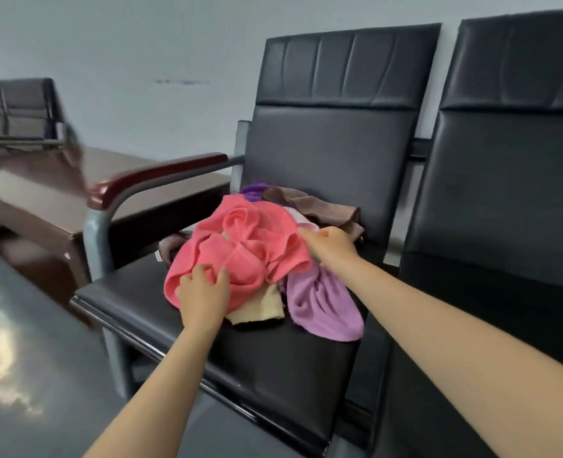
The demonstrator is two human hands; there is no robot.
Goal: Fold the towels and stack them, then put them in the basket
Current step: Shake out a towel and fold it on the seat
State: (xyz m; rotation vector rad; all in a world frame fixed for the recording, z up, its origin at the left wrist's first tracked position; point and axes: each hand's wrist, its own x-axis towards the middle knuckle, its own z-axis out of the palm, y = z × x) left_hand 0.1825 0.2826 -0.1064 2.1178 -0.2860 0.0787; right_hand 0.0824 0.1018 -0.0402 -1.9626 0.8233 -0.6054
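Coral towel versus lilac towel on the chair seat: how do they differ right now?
The coral towel sits on top of the pile; the lilac towel hangs out at the pile's lower edge. Both hands, left hand and right hand, touch the coral towel; neither touches the lilac one. Both are crumpled, unfolded.

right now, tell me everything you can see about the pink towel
The pink towel is coral-pink, soft and fleecy-looking, crumpled into loose folds rather than folded. It lies on top of a heap of other towels on the black chair seat, covering a yellow towel and part of a lilac one. The left hand grips its near edge; the right hand grips its right edge.
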